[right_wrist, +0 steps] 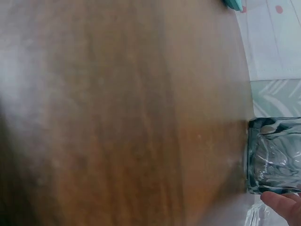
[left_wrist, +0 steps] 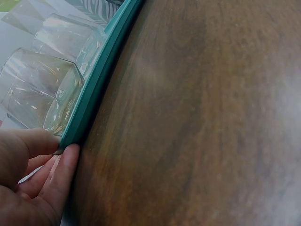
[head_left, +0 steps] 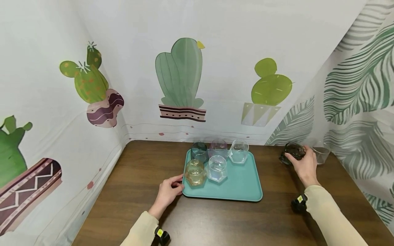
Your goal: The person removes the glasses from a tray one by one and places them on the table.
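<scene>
My left hand [head_left: 169, 191] pinches the left edge of a teal tray [head_left: 243, 186] between thumb and fingers. The left wrist view shows the thumb close beside an amber glass [left_wrist: 40, 94]. Several faceted drinking glasses stand on the tray: the amber glass [head_left: 195, 173] at front left, a clear glass [head_left: 217, 169] beside it, and behind them a dark glass [head_left: 199, 152], a purple-tinted glass [head_left: 218, 149] and another clear glass [head_left: 238, 152]. Over at the right, my right hand [head_left: 304, 167] grips a dark grey glass [head_left: 292, 152] at the far part of the table; the right wrist view shows its thick base [right_wrist: 252, 157].
A clear glass [head_left: 321, 152] stands just right of my right hand, partly behind the fingers. The brown wooden table [head_left: 215, 222] ends at a cloth backdrop [head_left: 227, 68] printed with cacti, and leaf-patterned cloth [head_left: 363, 102] hangs along the right side.
</scene>
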